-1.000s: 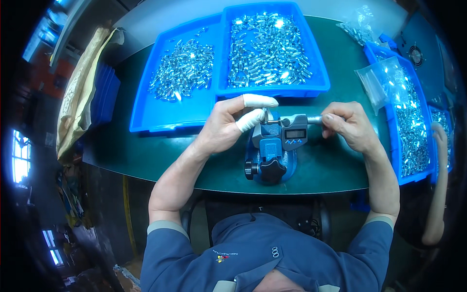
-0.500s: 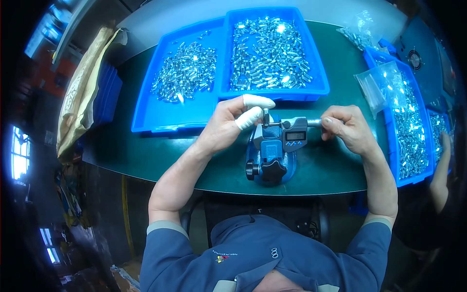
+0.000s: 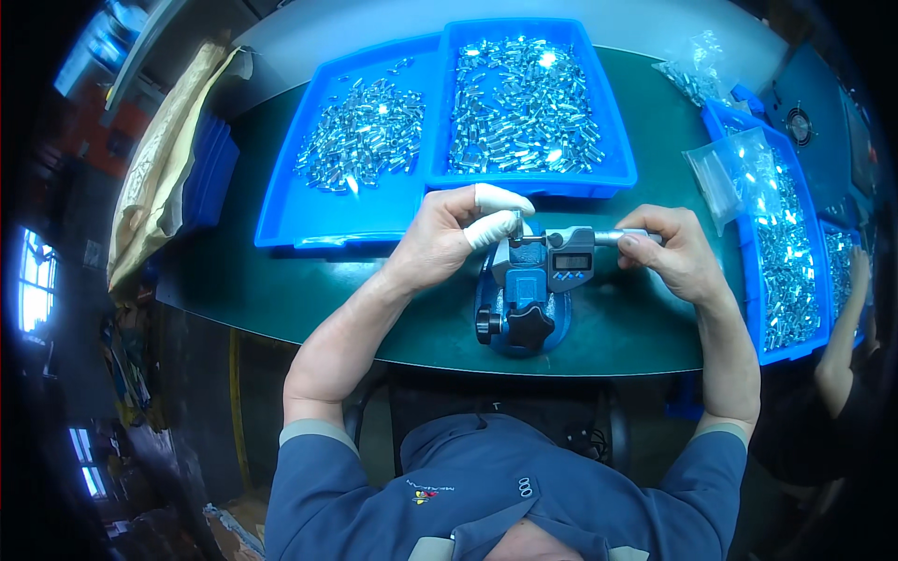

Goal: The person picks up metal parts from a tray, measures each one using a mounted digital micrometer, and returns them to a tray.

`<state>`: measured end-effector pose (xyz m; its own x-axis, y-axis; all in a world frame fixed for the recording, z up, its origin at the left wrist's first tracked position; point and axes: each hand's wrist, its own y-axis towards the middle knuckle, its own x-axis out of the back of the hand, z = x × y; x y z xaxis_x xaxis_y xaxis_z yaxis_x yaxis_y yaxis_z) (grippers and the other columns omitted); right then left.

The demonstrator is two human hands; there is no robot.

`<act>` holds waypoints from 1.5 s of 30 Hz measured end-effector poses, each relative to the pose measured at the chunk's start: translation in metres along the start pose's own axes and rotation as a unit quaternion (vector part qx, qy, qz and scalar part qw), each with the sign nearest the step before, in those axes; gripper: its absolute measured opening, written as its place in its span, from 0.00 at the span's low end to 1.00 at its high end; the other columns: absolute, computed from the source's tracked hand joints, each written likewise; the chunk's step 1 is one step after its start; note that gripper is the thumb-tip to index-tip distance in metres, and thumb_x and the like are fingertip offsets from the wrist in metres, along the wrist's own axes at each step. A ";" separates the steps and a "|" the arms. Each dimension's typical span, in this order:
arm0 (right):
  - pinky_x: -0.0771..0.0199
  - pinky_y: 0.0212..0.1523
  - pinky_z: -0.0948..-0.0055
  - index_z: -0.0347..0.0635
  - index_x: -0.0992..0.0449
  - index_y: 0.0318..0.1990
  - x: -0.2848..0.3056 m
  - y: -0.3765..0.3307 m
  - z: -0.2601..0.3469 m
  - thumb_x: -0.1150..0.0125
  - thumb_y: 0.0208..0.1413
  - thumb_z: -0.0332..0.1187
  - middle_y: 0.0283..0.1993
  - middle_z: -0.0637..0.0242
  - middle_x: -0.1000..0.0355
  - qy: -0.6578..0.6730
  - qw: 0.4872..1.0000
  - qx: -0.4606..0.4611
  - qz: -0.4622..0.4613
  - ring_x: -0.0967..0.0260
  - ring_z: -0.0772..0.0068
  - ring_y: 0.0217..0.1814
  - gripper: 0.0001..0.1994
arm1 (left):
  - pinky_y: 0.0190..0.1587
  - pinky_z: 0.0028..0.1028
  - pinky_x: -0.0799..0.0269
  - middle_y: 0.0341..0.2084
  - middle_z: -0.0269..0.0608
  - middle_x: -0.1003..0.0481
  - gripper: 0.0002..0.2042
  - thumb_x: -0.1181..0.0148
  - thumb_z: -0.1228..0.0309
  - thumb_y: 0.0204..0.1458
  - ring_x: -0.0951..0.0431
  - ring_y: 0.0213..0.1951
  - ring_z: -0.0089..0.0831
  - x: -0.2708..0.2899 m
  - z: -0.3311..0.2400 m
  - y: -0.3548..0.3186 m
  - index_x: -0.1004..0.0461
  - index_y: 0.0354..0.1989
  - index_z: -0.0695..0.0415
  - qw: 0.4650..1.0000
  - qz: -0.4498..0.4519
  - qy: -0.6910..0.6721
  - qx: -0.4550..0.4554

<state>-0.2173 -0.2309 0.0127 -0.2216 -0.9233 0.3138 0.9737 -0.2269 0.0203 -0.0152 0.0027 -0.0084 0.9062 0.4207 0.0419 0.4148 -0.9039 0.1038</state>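
Observation:
A digital micrometer (image 3: 572,254) with a small screen sits clamped in a blue stand (image 3: 527,292) on the green table. My left hand (image 3: 432,241), with white covers on its thumb and a finger, pinches a small shiny metal cylinder (image 3: 516,227) at the micrometer's measuring faces. The fingers partly hide that piece. On the other side, my right hand (image 3: 681,252) grips the micrometer's silver thimble (image 3: 608,237) between thumb and curled index finger.
Behind the micrometer stand two blue trays, a left one (image 3: 327,215) and a right one (image 3: 615,122), holding many metal pieces. More filled blue trays (image 3: 823,329) and plastic bags (image 3: 716,182) lie at right, where another person's arm (image 3: 842,346) reaches in. Brown paper (image 3: 154,187) stands at left.
My right thumb and index finger have shifted on the thimble, and its end now shows between them. My left hand keeps its pinch beside the measuring faces. The whole view has shifted slightly.

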 end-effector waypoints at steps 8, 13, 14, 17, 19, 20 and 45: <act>0.28 0.32 0.78 0.34 0.20 0.35 0.000 -0.002 -0.003 0.39 0.62 0.38 0.26 0.67 0.24 0.036 0.999 -0.036 0.010 0.27 0.80 0.29 0.14 | 0.44 0.28 0.24 0.41 0.41 0.20 0.09 0.42 0.74 0.62 0.20 0.42 0.27 -0.005 -0.002 -0.005 0.22 0.48 0.63 0.999 -0.009 -0.030 0.035; 0.28 0.32 0.78 0.35 0.19 0.35 0.004 -0.005 -0.003 0.40 0.63 0.38 0.26 0.67 0.23 0.036 0.999 -0.035 0.009 0.26 0.79 0.30 0.13 | 0.45 0.28 0.25 0.38 0.41 0.20 0.11 0.43 0.71 0.63 0.20 0.41 0.28 -0.010 -0.003 -0.002 0.24 0.51 0.62 0.999 0.003 -0.032 0.024; 0.28 0.32 0.78 0.35 0.19 0.35 0.005 -0.007 -0.001 0.40 0.63 0.38 0.27 0.67 0.23 0.039 0.998 -0.037 0.008 0.26 0.79 0.30 0.13 | 0.45 0.28 0.25 0.38 0.41 0.20 0.11 0.43 0.71 0.63 0.20 0.41 0.28 -0.011 -0.004 -0.002 0.24 0.51 0.62 0.999 0.010 -0.032 0.019; 0.29 0.31 0.78 0.36 0.19 0.35 0.003 -0.004 0.003 0.39 0.63 0.39 0.27 0.68 0.23 0.041 0.998 -0.052 0.014 0.26 0.80 0.30 0.14 | 0.45 0.28 0.27 0.37 0.41 0.21 0.14 0.42 0.67 0.63 0.22 0.38 0.27 -0.010 -0.006 -0.006 0.24 0.52 0.62 0.999 -0.007 -0.024 0.023; 0.31 0.30 0.79 0.37 0.19 0.35 -0.001 -0.001 0.003 0.39 0.63 0.40 0.26 0.69 0.24 0.060 0.996 -0.056 0.019 0.28 0.82 0.29 0.14 | 0.44 0.27 0.27 0.36 0.40 0.21 0.14 0.41 0.67 0.62 0.22 0.38 0.26 -0.009 -0.006 -0.008 0.24 0.52 0.61 0.999 -0.014 -0.023 0.035; 0.31 0.30 0.79 0.37 0.19 0.35 0.000 -0.001 0.001 0.39 0.63 0.40 0.26 0.69 0.24 0.055 0.997 -0.056 0.007 0.28 0.82 0.29 0.14 | 0.43 0.27 0.27 0.36 0.40 0.21 0.15 0.41 0.66 0.62 0.22 0.37 0.26 -0.009 -0.005 -0.009 0.24 0.52 0.61 0.998 -0.018 -0.028 0.044; 0.28 0.31 0.80 0.35 0.19 0.36 0.005 -0.005 0.000 0.40 0.62 0.35 0.27 0.67 0.23 0.018 0.999 -0.030 0.018 0.25 0.81 0.29 0.11 | 0.42 0.28 0.25 0.36 0.38 0.22 0.15 0.41 0.67 0.61 0.21 0.37 0.26 -0.009 -0.001 -0.007 0.24 0.52 0.62 0.998 -0.007 -0.027 0.051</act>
<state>-0.2228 -0.2341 0.0140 -0.1893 -0.9416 0.2785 0.9765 -0.2103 -0.0475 -0.0264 0.0051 -0.0087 0.9025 0.4304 -0.0118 0.4305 -0.9026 0.0016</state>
